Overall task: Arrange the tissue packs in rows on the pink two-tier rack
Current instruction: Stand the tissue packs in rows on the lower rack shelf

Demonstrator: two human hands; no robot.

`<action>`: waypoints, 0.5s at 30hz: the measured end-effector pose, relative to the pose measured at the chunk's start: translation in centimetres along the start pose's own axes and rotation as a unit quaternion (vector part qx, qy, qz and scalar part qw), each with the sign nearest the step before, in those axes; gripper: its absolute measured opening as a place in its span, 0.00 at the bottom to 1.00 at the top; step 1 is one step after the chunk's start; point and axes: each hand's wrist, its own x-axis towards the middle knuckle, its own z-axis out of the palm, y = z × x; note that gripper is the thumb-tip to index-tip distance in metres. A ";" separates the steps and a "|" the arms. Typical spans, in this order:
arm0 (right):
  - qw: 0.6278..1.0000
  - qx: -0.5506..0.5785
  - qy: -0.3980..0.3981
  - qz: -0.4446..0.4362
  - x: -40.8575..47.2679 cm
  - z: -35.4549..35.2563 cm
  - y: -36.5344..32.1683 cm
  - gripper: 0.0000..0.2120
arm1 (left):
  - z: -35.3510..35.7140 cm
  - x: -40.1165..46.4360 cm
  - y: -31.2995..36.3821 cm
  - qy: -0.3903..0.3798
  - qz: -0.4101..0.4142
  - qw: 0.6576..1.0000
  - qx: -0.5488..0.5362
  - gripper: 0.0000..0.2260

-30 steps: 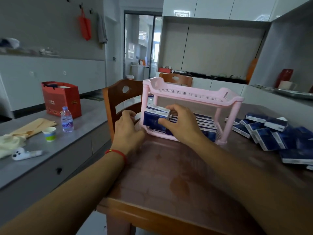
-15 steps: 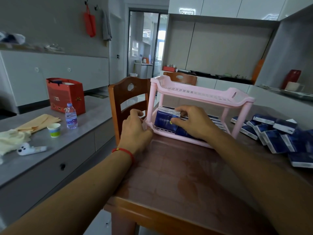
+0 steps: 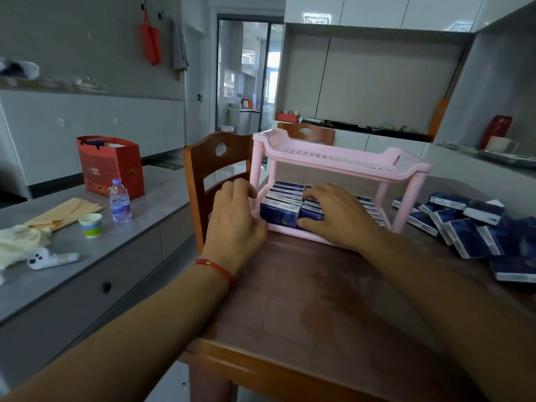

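Note:
The pink two-tier rack (image 3: 342, 162) stands on the wooden table (image 3: 304, 309). Its top tier holds nothing. Blue and white tissue packs (image 3: 280, 208) stand in rows on the lower tier. My left hand (image 3: 236, 224) rests against the rack's left front post, fingers curled around it. My right hand (image 3: 338, 217) reaches into the lower tier, thumb and fingers closed on a front pack (image 3: 311, 214) beside the left row. A loose heap of tissue packs (image 3: 475, 230) lies on the table to the right of the rack.
A wooden chair (image 3: 214, 166) stands just left of the rack, another behind it. On the grey counter to the left are a red gift bag (image 3: 110, 165), a water bottle (image 3: 119, 201), a paper cup (image 3: 91, 224), cloths and a small white device.
My right hand has shifted right along the lower tier and now grips the second front pack. The left hand stays at the rack's left post. The camera moved slightly closer.

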 end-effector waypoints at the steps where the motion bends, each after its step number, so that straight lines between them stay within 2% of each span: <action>1: 1.000 -0.004 0.005 -0.006 -0.3 0.1 0.2 0.23 | 0.0 -0.2 0.5 -0.005 0.062 0.998 0.018 0.17; 3: 1.000 -0.008 0.021 -0.019 -0.8 0.6 0.6 0.19 | 0.1 -0.6 1.4 -0.039 0.154 0.986 0.057 0.15; 5: 0.999 0.014 0.036 -0.023 -1.3 0.9 0.8 0.19 | 0.6 -0.3 1.7 -0.063 0.191 0.975 0.092 0.18; 10: 0.997 0.052 0.049 -0.029 -1.8 1.1 1.1 0.18 | 1.9 2.4 1.7 -0.136 0.200 0.952 0.189 0.26; 15: 0.998 0.020 0.043 -0.031 -2.3 1.4 1.5 0.22 | 3.7 3.0 1.6 -0.149 0.197 0.946 0.210 0.17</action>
